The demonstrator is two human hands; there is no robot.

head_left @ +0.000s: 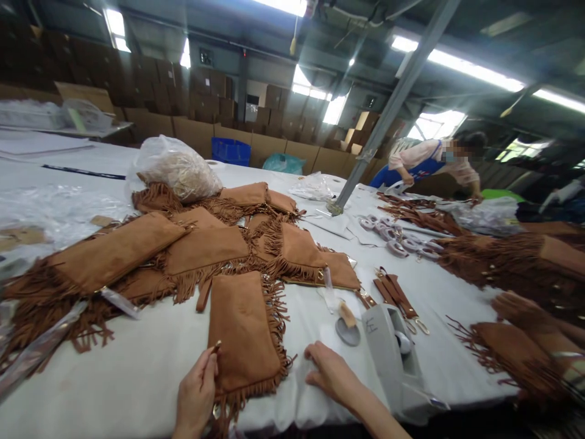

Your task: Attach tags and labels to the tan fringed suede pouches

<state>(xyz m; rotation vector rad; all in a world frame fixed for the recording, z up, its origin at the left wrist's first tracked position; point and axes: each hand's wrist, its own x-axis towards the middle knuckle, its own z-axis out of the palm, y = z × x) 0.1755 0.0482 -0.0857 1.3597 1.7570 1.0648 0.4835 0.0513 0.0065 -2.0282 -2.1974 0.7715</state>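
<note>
A brown suede-like fringed pouch lies flat before me, its fringe along the right and lower edges. My left hand is closed in a pinch at its left edge, with a small gold-coloured metal piece showing at the fingertips. To the right of the pouch, my right hand hovers at the white tabletop with fingers apart and holds nothing. Beside that hand stand a grey tape dispenser and a round grey disc with a tan piece on it. More fringed pouches are heaped behind.
Brown straps with gold clips lie past the dispenser. A metal post rises from the table. At right, another person's hand touches a fringed piece; a co-worker in a blue apron leans over the far side. A stuffed plastic bag sits behind.
</note>
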